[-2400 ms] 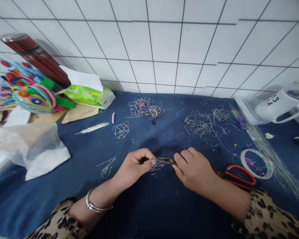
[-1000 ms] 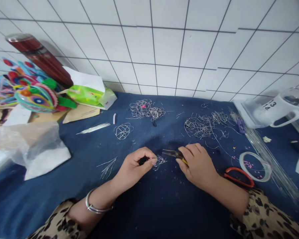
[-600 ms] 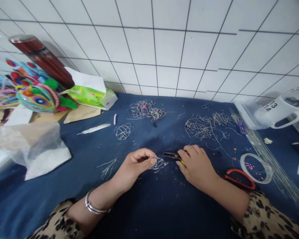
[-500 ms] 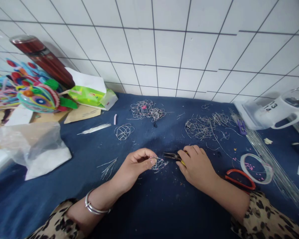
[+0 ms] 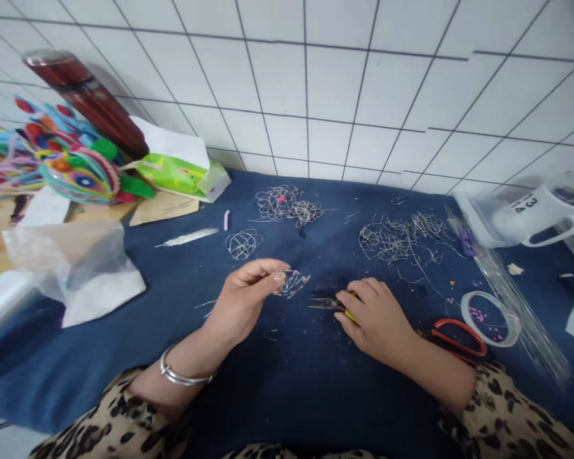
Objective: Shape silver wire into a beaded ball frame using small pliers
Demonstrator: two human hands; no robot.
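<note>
Between thumb and fingers, my left hand (image 5: 242, 296) pinches a small wire frame (image 5: 293, 282) dotted with pink beads. My right hand (image 5: 375, 319) is closed around the yellow handles of a pair of long-nose pliers (image 5: 328, 304), whose slim jaws point left, slightly parted and apart from the wire piece. A round openwork wire shape (image 5: 243, 244) lies on the dark blue cloth beyond my left hand. Farther back sits a tangle of wire pieces (image 5: 287, 204) with a pink spot in it. Another heap of bent wires (image 5: 395, 239) is beyond my right hand.
Red-handled pliers (image 5: 459, 336) and a tape ring (image 5: 515, 325) enclosing pink beads lie right, beside long straight wires (image 5: 526, 312). A white mug (image 5: 536, 217) stands back right. At left are a plastic bag (image 5: 100, 274), tissue pack (image 5: 182, 172), red flask (image 5: 90, 105) and colourful fish-like craft (image 5: 83, 178).
My left hand has moved up and left with the beaded wire frame, widening its gap from the pliers. The pliers now tilt less downward. The view has shifted slightly.
</note>
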